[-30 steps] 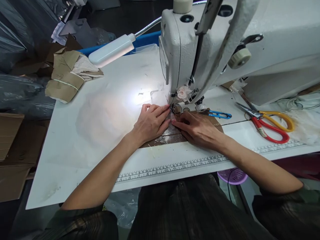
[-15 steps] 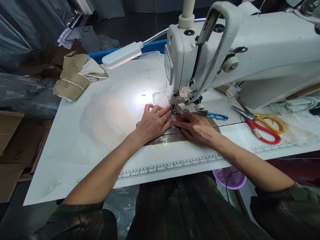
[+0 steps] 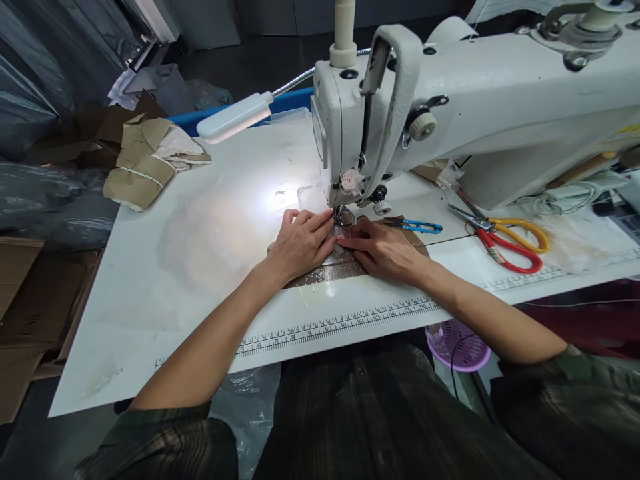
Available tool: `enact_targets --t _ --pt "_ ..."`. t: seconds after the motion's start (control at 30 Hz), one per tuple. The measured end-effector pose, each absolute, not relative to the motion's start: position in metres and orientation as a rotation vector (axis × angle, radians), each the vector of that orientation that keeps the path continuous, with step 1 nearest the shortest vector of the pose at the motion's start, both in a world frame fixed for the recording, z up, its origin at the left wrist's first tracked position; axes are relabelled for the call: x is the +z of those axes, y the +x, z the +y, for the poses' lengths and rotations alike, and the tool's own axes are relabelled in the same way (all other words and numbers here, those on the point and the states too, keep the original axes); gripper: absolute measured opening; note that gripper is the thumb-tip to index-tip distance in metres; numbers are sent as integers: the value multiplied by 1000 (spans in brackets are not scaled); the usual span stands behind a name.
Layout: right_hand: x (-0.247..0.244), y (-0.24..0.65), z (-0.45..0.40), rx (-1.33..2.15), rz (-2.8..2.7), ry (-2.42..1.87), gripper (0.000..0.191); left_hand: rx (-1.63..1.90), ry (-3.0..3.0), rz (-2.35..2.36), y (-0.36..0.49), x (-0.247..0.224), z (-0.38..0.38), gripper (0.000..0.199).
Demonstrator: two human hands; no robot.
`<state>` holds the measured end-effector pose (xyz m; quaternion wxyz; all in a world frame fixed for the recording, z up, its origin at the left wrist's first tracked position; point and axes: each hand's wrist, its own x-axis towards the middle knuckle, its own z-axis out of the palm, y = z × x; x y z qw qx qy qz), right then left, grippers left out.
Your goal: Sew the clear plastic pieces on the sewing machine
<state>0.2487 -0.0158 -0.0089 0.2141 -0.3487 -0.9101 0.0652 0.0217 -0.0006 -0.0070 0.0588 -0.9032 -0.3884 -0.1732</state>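
Cloth [image 3: 342, 253] stays between left hand [image 3: 299, 248], fingers slightly apart, and right hand [image 3: 387, 250] (grip: cannot tell). Numbered ruler [image 3: 345, 326] edges bench [image 3: 135, 313].

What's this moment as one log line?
left hand: beside presser foot | right hand: over brown sheet | blue snips: beyond right hand

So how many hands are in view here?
2: the left hand, just left of the sewing machine's foot, and the right hand, on the other side, near the blue snips. No third hand shows.
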Motion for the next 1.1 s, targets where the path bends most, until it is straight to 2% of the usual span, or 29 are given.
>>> enact_targets --t 0.37,0.6,0.93,1.1 --pt "-8 250 -14 231 -2494 -1005 38 -547 -2708 -1181 22 -8 -3 34" --pt "-8 250 -13 322 -2464 -1036 36 -758 -2767 -937 20 -1 -5 17" --pt "-8 251 -13 322 -2471 -1025 38 -737 -2953 -839 20 1 -6 17" --pt "-8 252 -12 333 -2488 -1039 39 -838 -2967 -829 19 1 -6 16"
